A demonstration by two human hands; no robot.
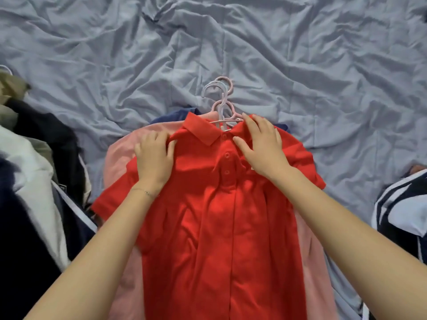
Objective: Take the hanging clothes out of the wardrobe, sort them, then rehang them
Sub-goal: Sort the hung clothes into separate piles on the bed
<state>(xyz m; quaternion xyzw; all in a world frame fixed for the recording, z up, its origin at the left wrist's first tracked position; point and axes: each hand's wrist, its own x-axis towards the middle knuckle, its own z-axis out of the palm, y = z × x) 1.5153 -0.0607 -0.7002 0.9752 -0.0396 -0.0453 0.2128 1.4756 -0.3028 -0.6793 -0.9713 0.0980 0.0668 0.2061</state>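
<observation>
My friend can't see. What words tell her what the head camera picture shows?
A red polo shirt on a hanger lies atop a pink shirt on a wrinkled blue-grey bedsheet. The left hand pinches its shoulder; the right hand rests by its collar. Piles of other clothes lie at both sides.

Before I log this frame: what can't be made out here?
Head view throughout.
The red polo shirt: its hem lies below the bottom edge.
The white mark on its chest: mostly covered by the right hand.
The navy shirt: only edges show under the pink shirt.
The dark clothes pile: blurred, cut by the left edge; piece count unclear.
The striped garment: cut by the right edge.
</observation>
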